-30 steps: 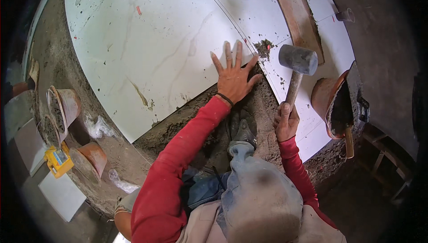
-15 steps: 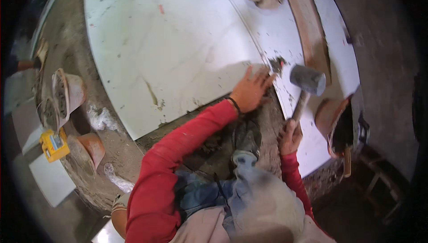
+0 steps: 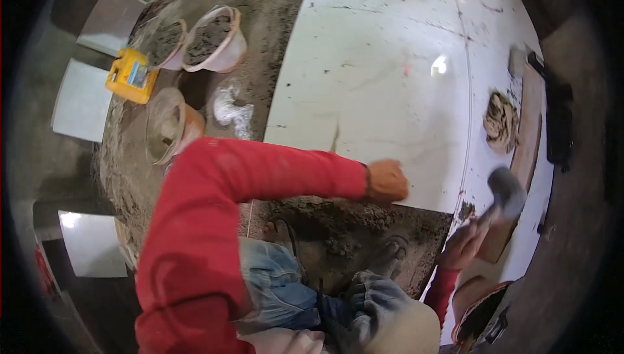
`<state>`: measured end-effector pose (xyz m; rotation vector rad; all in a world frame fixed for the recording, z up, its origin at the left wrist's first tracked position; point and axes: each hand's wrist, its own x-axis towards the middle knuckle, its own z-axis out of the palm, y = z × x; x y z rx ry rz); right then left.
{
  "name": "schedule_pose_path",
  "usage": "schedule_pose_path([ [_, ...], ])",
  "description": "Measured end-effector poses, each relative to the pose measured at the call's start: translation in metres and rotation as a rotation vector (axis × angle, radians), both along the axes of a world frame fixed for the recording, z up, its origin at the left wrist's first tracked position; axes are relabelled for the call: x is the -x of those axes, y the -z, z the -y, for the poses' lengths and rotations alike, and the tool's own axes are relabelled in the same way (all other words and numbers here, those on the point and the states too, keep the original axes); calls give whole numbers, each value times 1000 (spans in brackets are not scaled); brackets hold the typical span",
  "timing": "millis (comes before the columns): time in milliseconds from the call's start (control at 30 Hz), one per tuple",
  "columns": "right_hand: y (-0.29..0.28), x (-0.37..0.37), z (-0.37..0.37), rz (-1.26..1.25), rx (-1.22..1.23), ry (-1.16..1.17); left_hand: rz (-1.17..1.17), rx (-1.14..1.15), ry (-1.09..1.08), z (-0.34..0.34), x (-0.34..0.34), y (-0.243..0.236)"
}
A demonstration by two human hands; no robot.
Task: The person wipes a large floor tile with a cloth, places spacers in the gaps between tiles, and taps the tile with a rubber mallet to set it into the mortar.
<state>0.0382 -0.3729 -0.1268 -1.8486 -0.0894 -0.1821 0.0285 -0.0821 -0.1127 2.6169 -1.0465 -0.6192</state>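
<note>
Knees in faded denim (image 3: 276, 279) sit nearest, above dark, crumbly mortar (image 3: 338, 243). To their right, the right hand (image 3: 460, 245) has its fingers wrapped around the handle of a rubber mallet (image 3: 508, 193), whose blurred head is raised beside a brown plank (image 3: 532, 130). The left hand (image 3: 388, 181) is at the near edge of a large white tile (image 3: 370, 113); its fingers look curled, but I cannot tell whether they grip anything. A hard blow near that edge might chip it, or crack the slab if the mortar beneath is hollow; a stray swing could catch the left hand, and loose grit could scratch the surface. Farther off are a crumpled cloth (image 3: 500, 122), a mortar-filled bucket (image 3: 231, 55) and a yellow jug (image 3: 132, 78).
</note>
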Motion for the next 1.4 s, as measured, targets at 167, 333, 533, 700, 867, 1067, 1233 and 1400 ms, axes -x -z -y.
schedule_pose_path([
  [167, -86, -70, -127, -233, 169, -323, -187, 35, -868, -134, 76, 17],
  [333, -99, -97, -244, 173, -36, -461, 481, -266, -1306, -159, 112, 102],
  [533, 85, -152, -275, 680, 607, -331, 557, -48, -1416, -145, 46, 97],
  [700, -8, -118, -360, 182, 286, -426, 448, -122, -1499, -166, 82, 106],
  [867, 11, -152, -373, 220, -365, -388, 465, -29, -1480, -159, 61, 90],
  [1067, 8, -114, -392, 246, 377, -498, 395, -149, -1484, -173, 84, 100],
  [1233, 107, -196, -363, 878, 731, -592, 548, 59, -1474, -153, 47, 95],
  [1400, -83, -136, -457, 382, 15, -562, 590, 108, -1502, -164, 78, 107],
])
